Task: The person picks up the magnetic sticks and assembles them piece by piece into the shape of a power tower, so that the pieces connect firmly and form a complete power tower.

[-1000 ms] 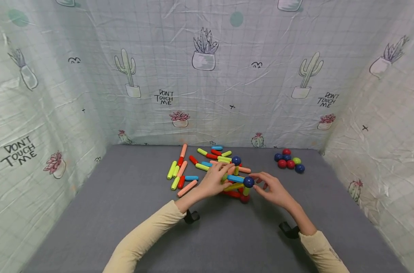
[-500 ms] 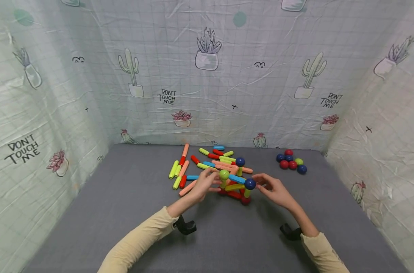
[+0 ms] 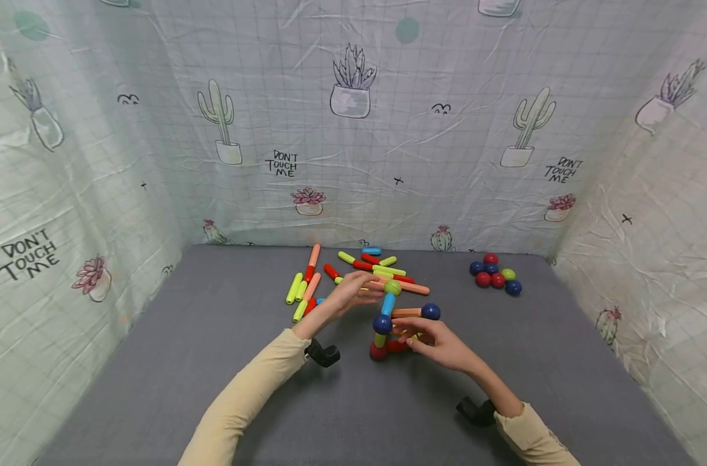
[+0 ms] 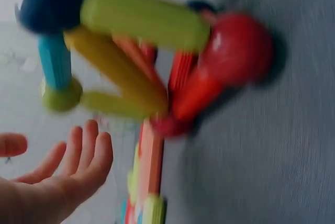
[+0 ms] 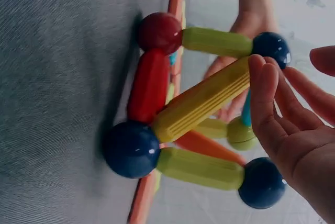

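A magnetic-rod frame with ball corners stands on the grey surface. Red, lime, blue, yellow and orange rods join its balls. Its front blue ball sits above a red ball; a green ball is at the upper back and another blue ball at right. My right hand touches the frame with its fingertips at the upper end of the yellow rod, beside the front blue ball, thumb apart. My left hand hovers left of the green ball, fingers spread, holding nothing.
Loose rods, including a lime rod and a salmon rod, lie behind and left of the frame. Several loose balls, among them a red ball, cluster at the back right. A printed cloth rises behind the surface.
The frame has turned, its front blue ball swinging left and the green ball moving back. My left hand has come off the frame; my right hand has moved left and toward me.
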Available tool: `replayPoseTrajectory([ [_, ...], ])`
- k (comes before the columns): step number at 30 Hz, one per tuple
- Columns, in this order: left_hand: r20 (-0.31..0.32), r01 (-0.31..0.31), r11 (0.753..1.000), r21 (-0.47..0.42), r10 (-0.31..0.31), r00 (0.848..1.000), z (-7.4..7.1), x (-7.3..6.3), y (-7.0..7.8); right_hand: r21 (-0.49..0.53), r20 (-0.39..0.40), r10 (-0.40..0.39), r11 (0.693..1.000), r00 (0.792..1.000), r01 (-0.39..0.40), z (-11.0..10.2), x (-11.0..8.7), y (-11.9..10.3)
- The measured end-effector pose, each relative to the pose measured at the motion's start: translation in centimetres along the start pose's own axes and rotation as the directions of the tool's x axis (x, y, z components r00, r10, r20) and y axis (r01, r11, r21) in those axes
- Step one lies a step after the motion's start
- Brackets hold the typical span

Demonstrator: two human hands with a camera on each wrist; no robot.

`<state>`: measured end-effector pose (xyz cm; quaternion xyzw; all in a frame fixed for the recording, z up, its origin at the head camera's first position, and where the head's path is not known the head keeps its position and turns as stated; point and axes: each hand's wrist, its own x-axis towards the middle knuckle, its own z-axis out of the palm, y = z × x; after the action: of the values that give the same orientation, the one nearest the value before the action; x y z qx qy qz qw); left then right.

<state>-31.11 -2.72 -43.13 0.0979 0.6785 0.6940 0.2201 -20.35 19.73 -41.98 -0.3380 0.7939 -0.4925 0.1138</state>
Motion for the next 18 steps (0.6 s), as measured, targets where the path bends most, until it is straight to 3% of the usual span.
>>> replayPoseTrajectory([
  [2, -0.020, -0.016, 0.991, 0.133, 0.019, 1.000, -1.2, -0.1, 0.0, -0.017, -0.012, 0.003, 1.000, 1.000, -0.003, 0.0, -0.1, -0.4],
  [3, -0.032, -0.035, 0.972, 0.233, 0.044, 0.999, -1.9, -0.2, 0.0, -0.030, -0.027, -0.006, 1.000, 1.000, 0.005, -0.2, -0.2, -0.6],
  [4, -0.038, -0.059, 0.936, 0.348, 0.078, 0.996, -2.6, -0.5, -0.1, -0.054, -0.053, -0.016, 0.998, 0.998, 0.013, -0.4, -0.4, -0.9],
  [5, -0.032, -0.088, 0.875, 0.476, 0.117, 0.993, -3.4, -0.8, -0.1, -0.080, -0.088, -0.039, 0.996, 0.995, 0.032, -0.7, -0.6, -1.0],
  [6, -0.019, -0.115, 0.792, 0.600, 0.158, 0.987, -4.1, -1.0, -0.2, -0.118, -0.132, -0.071, 0.991, 0.989, 0.056, -1.0, -0.8, -1.2],
  [8, 0.017, -0.142, 0.576, 0.805, 0.217, 0.976, -5.3, -1.5, -0.5, -0.232, -0.239, -0.145, 0.969, 0.960, 0.089, -1.8, -1.2, -1.3],
  [10, 0.065, -0.152, 0.369, 0.917, 0.238, 0.969, -6.3, -1.9, -1.0, -0.354, -0.335, -0.205, 0.932, 0.920, 0.079, -2.5, -1.5, -1.3],
  [11, 0.089, -0.154, 0.279, 0.948, 0.232, 0.969, -6.7, -2.0, -1.3, -0.406, -0.366, -0.226, 0.912, 0.903, 0.063, -2.8, -1.6, -1.2],
  [12, 0.105, -0.152, 0.210, 0.966, 0.222, 0.969, -7.0, -2.1, -1.6, -0.452, -0.385, -0.233, 0.891, 0.893, 0.037, -3.0, -1.6, -1.1],
  [13, 0.122, -0.157, 0.153, 0.976, 0.215, 0.969, -7.2, -2.1, -1.9, -0.492, -0.389, -0.230, 0.870, 0.892, 0.010, -3.2, -1.6, -1.0],
  [15, 0.150, -0.169, 0.073, 0.983, 0.215, 0.965, -7.5, -2.0, -2.6, -0.551, -0.365, -0.214, 0.834, 0.906, -0.025, -3.3, -1.6, -0.6],
  [18, 0.155, -0.160, 0.003, 0.987, 0.234, 0.960, -7.7, -2.0, -3.3, -0.604, -0.314, -0.177, 0.795, 0.933, -0.052, -3.2, -1.3, -0.1],
])
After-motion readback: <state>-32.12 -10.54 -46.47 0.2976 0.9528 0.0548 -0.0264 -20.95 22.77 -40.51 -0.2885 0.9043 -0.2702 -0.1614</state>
